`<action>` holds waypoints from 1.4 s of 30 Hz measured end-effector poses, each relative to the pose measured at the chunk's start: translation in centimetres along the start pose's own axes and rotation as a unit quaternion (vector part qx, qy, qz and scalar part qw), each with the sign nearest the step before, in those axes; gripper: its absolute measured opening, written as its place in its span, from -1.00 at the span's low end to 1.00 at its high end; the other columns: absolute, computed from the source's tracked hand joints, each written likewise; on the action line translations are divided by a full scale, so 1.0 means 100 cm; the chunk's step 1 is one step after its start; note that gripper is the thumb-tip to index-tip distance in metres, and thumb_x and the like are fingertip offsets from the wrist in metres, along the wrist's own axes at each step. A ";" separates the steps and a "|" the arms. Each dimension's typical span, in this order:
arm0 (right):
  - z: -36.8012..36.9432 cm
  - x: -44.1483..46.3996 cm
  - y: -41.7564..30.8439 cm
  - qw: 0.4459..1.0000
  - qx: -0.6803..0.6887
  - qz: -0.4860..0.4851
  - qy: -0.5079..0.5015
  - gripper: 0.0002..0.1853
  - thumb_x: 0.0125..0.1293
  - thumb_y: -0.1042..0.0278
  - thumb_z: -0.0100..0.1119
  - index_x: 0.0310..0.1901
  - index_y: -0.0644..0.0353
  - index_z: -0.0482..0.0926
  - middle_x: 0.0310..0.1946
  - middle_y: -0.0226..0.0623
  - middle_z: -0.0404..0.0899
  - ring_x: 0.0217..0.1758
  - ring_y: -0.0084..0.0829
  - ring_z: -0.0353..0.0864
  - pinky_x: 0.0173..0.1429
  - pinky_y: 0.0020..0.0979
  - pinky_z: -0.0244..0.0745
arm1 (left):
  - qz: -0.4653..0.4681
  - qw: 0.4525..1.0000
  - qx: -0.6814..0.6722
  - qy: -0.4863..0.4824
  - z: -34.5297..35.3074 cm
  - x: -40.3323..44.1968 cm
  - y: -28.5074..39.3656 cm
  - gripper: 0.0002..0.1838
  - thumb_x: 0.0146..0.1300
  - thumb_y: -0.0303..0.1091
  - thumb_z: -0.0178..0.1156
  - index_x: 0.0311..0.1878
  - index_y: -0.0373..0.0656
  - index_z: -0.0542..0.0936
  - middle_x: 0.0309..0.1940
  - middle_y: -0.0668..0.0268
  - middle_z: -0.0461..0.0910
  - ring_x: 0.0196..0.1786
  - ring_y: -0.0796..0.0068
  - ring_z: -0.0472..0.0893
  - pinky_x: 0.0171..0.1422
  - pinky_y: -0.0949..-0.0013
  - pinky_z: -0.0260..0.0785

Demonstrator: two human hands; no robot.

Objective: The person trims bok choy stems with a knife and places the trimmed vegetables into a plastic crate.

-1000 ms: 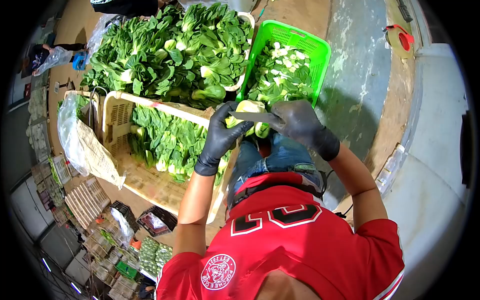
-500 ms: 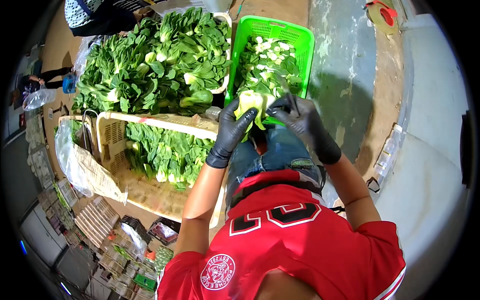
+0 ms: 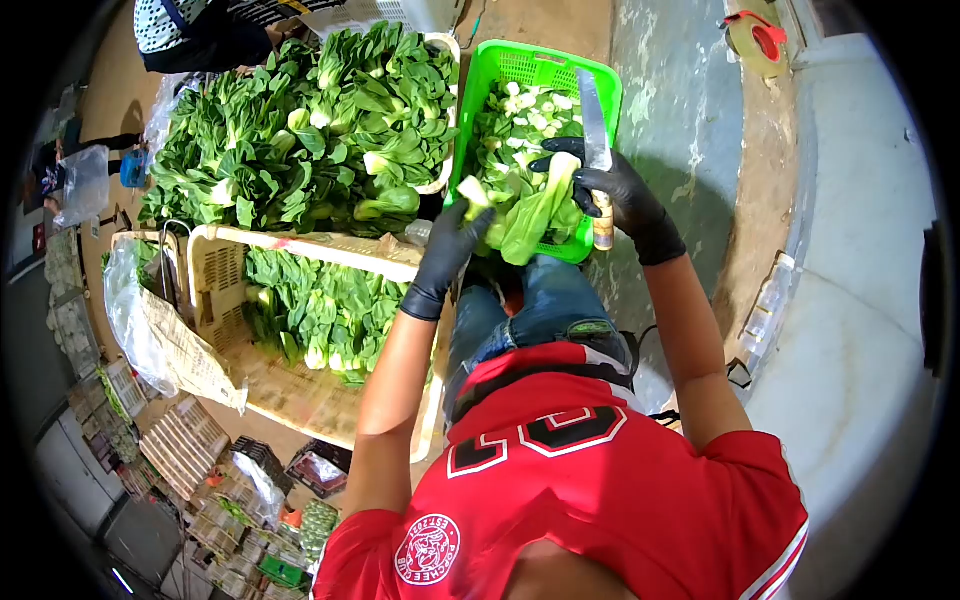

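Observation:
My right hand (image 3: pixel 630 200), in a black glove, grips a knife (image 3: pixel 594 120) by its wooden handle, blade pointing away from me. Its fingers also hold a bok choy (image 3: pixel 535 218), pale stem end up, leaves hanging down toward my legs. My left hand (image 3: pixel 447 250), gloved too, has thumb and fingers around a blurred bok choy leaf (image 3: pixel 474 190) with a pale stem. Both hands are over the near end of a bright green crate (image 3: pixel 615 90), which contains bok choy (image 3: pixel 530 115) with white cut ends showing.
Left of the green crate, a heap of bok choy (image 3: pixel 300 130) fills a pale crate. Nearer me, a yellowish crate (image 3: pixel 300 395) has rows of bok choy along one side. A tape dispenser (image 3: pixel 757 42) lies at upper right, a plastic bottle (image 3: pixel 770 305) below. Another person (image 3: pixel 185 30) is at upper left.
My hands have moved apart. The knife has swung up into plain view in my right hand, which now has the bok choy; my left hand has drawn left with a leaf.

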State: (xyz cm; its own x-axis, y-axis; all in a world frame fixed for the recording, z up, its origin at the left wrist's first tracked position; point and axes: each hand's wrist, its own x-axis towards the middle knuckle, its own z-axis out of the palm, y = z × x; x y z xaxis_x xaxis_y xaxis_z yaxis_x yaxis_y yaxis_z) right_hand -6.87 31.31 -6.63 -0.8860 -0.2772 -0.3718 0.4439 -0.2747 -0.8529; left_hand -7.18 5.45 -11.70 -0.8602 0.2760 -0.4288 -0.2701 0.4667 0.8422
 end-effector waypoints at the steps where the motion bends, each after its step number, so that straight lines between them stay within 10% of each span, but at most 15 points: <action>1: 0.000 0.000 -0.002 1.000 0.009 -0.008 -0.005 -0.46 0.10 0.30 0.01 0.14 0.35 0.36 -0.15 -0.25 0.58 -0.57 -0.69 0.33 -0.49 -0.65 0.28 | 0.082 0.989 0.118 0.031 0.008 -0.001 -0.019 -0.39 0.13 -0.09 0.24 0.09 -0.41 0.41 -0.11 0.02 0.56 -0.03 0.23 0.56 0.06 0.34 0.35; 2: 0.001 0.000 -0.003 0.999 0.031 -0.014 -0.008 -0.48 0.13 0.30 0.07 0.15 0.30 0.37 -0.30 -0.36 0.53 -0.56 -0.68 0.35 -0.47 -0.63 0.30 | 0.135 0.980 0.127 0.074 0.012 -0.002 -0.035 -0.35 0.09 0.00 0.25 0.06 -0.38 0.41 -0.11 -0.11 0.50 -0.03 -0.03 0.49 0.09 0.18 0.32; 9: 0.016 0.088 0.082 0.980 -0.051 0.146 0.125 -0.77 0.13 0.36 0.27 -0.18 0.14 0.51 -0.55 -0.48 0.44 -0.59 -0.61 0.41 -0.54 -0.53 0.34 | 0.029 0.972 -0.131 0.194 -0.037 -0.093 -0.084 -0.57 0.20 -0.28 0.18 0.08 -0.33 0.42 -0.06 0.10 0.55 0.00 0.31 0.54 0.11 0.34 0.34; 17: 0.322 0.264 0.001 0.994 0.041 0.050 -0.089 -0.63 0.12 0.14 0.28 -0.17 0.21 0.45 -0.64 -0.41 0.32 -0.75 -0.46 0.28 -0.69 -0.37 0.24 | -0.120 0.875 -0.209 0.421 -0.067 -0.203 -0.210 -0.64 0.17 -0.30 0.21 -0.03 -0.30 0.49 -0.26 0.19 0.61 -0.19 0.48 0.59 -0.07 0.44 0.40; 18: 0.356 0.274 -0.011 0.995 -0.002 0.050 -0.092 -0.51 0.16 0.08 0.25 -0.07 0.33 0.41 -0.38 -0.19 0.58 -0.53 -0.50 0.46 -0.51 -0.51 0.31 | -0.137 0.877 -0.170 0.427 -0.069 -0.210 -0.211 -0.63 0.16 -0.28 0.22 -0.03 -0.30 0.49 -0.25 0.18 0.62 -0.17 0.44 0.60 -0.07 0.42 0.41; 22: 0.413 0.248 -0.009 0.978 -0.100 0.003 -0.184 -0.63 0.16 0.12 0.23 -0.24 0.32 0.49 -0.54 -0.29 0.53 -0.63 -0.51 0.42 -0.56 -0.47 0.33 | -0.149 0.885 -0.043 0.440 -0.062 -0.218 -0.251 -0.57 0.10 -0.27 0.26 0.01 -0.30 0.48 -0.10 0.03 0.57 -0.04 0.20 0.57 0.03 0.29 0.39; 27: 0.338 0.162 0.034 0.940 -0.232 -0.012 -0.248 -0.69 0.29 0.19 0.04 -0.18 0.30 0.57 -0.56 -0.44 0.48 -0.54 -0.67 0.38 -0.47 -0.58 0.24 | -0.140 0.884 0.129 0.427 -0.063 -0.195 -0.272 -0.63 -0.02 -0.36 0.20 -0.07 -0.19 0.53 -0.13 0.03 0.53 -0.06 0.03 0.49 0.05 0.13 0.33; 32: 0.190 0.113 0.078 0.911 -0.360 0.199 -0.031 -0.64 0.23 0.10 0.09 -0.18 0.27 0.58 -0.58 -0.46 0.41 -0.55 -0.64 0.37 -0.47 -0.57 0.27 | 0.050 0.903 0.254 0.343 -0.086 -0.095 -0.250 -0.62 -0.11 -0.35 0.22 -0.14 -0.20 0.51 -0.21 0.11 0.50 -0.07 0.10 0.43 0.06 0.15 0.27; 33: 0.167 0.097 0.091 0.934 -0.337 0.118 0.016 -0.65 0.26 0.13 0.05 -0.15 0.26 0.58 -0.67 -0.46 0.35 -0.64 -0.63 0.29 -0.54 -0.55 0.20 | 0.054 0.894 0.282 0.343 -0.089 -0.073 -0.250 -0.60 -0.12 -0.31 0.25 -0.13 -0.19 0.50 -0.20 0.13 0.49 -0.04 0.12 0.42 0.10 0.14 0.24; 42: 0.090 0.020 0.076 0.942 -0.204 0.237 0.121 -0.67 0.30 0.21 -0.02 -0.10 0.33 0.51 -0.24 -0.15 0.63 -0.72 -0.68 0.22 -0.64 -0.62 0.09 | -0.129 0.898 0.367 0.207 -0.074 -0.005 -0.277 -0.43 -0.29 -0.11 0.42 -0.13 -0.11 0.53 -0.20 0.16 0.43 -0.02 0.12 0.40 0.29 -0.19 -0.01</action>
State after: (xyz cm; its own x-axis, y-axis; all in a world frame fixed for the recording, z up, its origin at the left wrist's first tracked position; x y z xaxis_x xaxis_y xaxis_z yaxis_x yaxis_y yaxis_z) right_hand -4.03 20.40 -10.59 -0.6277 -0.0490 -0.7769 0.7525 0.2173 -0.6217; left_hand -2.44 -13.80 -32.39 -0.9383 -0.1852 -0.2921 -0.2557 0.9401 0.2255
